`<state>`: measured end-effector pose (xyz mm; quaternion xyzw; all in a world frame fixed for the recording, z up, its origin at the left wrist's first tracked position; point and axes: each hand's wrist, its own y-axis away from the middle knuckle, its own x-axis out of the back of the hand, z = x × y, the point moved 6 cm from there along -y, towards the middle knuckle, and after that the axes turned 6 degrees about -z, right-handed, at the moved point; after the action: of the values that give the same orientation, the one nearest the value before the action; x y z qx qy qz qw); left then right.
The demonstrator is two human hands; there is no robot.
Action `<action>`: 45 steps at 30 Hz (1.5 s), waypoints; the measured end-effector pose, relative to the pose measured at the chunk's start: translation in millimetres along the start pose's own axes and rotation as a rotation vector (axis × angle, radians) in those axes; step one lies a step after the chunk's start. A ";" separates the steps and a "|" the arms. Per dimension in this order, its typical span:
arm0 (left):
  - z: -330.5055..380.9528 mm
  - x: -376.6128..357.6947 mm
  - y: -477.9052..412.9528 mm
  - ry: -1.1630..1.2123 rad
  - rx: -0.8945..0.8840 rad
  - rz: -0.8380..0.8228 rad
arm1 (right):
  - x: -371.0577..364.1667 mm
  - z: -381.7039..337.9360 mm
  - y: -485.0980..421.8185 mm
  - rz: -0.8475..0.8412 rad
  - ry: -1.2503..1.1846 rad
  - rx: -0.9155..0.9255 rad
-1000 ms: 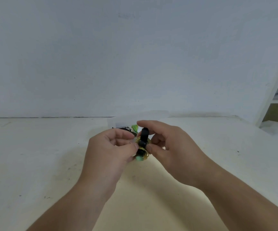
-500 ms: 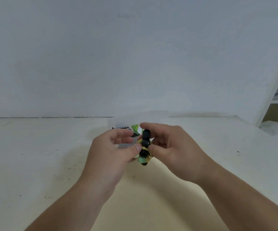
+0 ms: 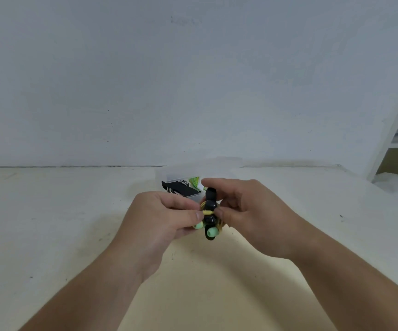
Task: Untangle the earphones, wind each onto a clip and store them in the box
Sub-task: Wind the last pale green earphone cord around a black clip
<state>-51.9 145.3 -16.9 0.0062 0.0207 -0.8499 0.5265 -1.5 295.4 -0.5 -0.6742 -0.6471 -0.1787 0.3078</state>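
Observation:
Above the table's middle, both hands hold a black clip (image 3: pixel 210 206) wound with a yellow earphone cable (image 3: pixel 208 212). Two pale green earbuds (image 3: pixel 211 232) stick out at the clip's lower end. My left hand (image 3: pixel 167 218) pinches the bundle from the left with thumb and fingers. My right hand (image 3: pixel 243 206) pinches it from the right, its index finger curled over the clip's top. Just behind the hands stands a clear plastic box (image 3: pixel 193 173), holding a black clip with wound cable and something green; its inside is partly hidden.
A white table (image 3: pixel 49 223) runs back to a white wall. A pale yellow sheet (image 3: pixel 205 283) lies on the table under my forearms. At the right edge a white shelf upright (image 3: pixel 394 130) and a white crumpled thing (image 3: pixel 394 185) stand beside the table.
The clip bundle has turned in my fingers so the two green earbuds now face me at its lower end. Both hands stay in nearly the same place.

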 end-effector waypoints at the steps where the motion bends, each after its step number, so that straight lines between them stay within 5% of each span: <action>1: 0.1 0.0 0.1 -0.001 0.001 0.003 | 0.2 -1.2 -0.2 0.000 0.007 0.000; 15: -15.4 1.0 -4.1 -0.046 0.063 0.080 | -13.8 0.0 -0.6 -0.042 0.064 0.006; 21: -17.8 3.2 -9.1 0.068 0.018 0.063 | -6.1 3.7 1.0 -0.034 -0.315 -0.112; 25: -13.0 -2.8 -7.3 0.043 -0.068 0.048 | -1.3 5.2 4.2 -0.062 -0.268 -0.186; 33: 19.2 18.6 -11.1 -0.230 -0.313 0.115 | 31.0 25.4 2.8 0.275 -0.424 -0.353; 45: 16.4 13.3 -14.8 -0.268 -0.341 -0.066 | 44.8 22.1 -71.4 0.347 0.211 -0.431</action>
<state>-70.9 139.3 -0.5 -0.1965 0.0942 -0.8441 0.4899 -70.7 341.9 24.8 -0.8024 -0.4335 -0.3258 0.2489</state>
